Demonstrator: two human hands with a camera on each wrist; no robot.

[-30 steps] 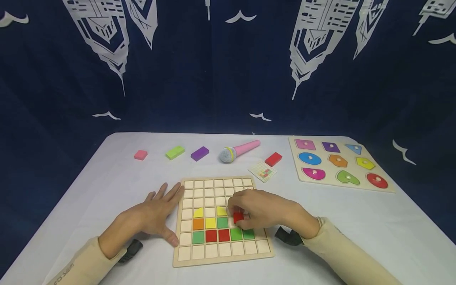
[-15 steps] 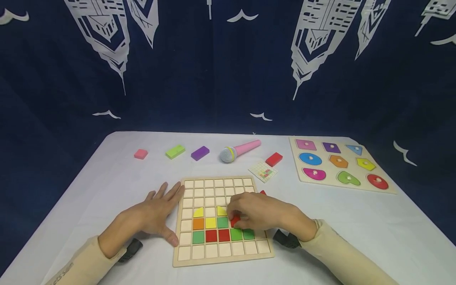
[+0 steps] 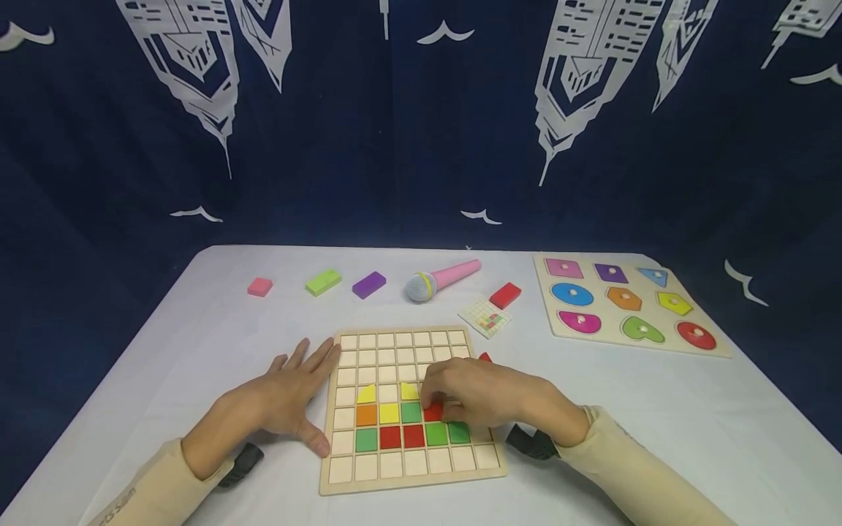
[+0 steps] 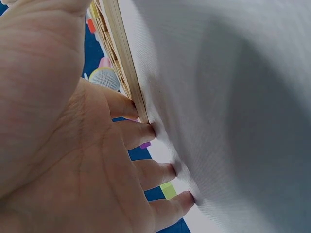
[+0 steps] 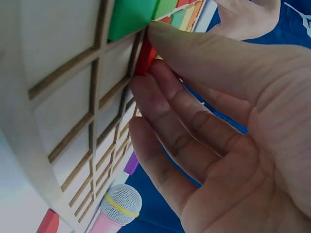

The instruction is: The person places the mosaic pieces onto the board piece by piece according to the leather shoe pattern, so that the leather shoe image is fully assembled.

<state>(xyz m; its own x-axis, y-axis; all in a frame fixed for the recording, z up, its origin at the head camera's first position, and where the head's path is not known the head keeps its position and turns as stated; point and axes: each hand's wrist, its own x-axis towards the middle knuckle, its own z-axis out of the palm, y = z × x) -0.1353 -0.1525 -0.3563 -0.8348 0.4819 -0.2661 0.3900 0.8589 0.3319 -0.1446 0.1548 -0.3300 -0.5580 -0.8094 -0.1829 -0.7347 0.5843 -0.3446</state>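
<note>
My right hand [image 3: 476, 391] is over the wooden grid board [image 3: 414, 485], its thumb and fingers pinching a red square tile [image 5: 146, 57]. That tile sits at a cell just right of a green tile [image 3: 411, 413], partly hidden by the fingers. Spread along the board's left edge, my left hand [image 3: 286, 402] touches the frame with straight fingers, and its fingertips [image 4: 146, 131] meet the cloth beside it. Other tiles on the board include an orange tile [image 3: 366, 415], yellow pieces such as a yellow square [image 3: 389, 413], and a red tile [image 3: 390, 437] in the row below.
Behind the board lie a pink block [image 3: 259, 287], a lime block [image 3: 323, 282], a purple block [image 3: 369, 285], a toy microphone [image 3: 442, 280], a pattern card [image 3: 485, 316] and a red block [image 3: 505, 296]. A shape puzzle board [image 3: 631, 303] lies at the right.
My right hand has moved the red tile slightly left and down, into the cell beside the green tile. Another red piece now shows behind that hand. The left hand stays put.
</note>
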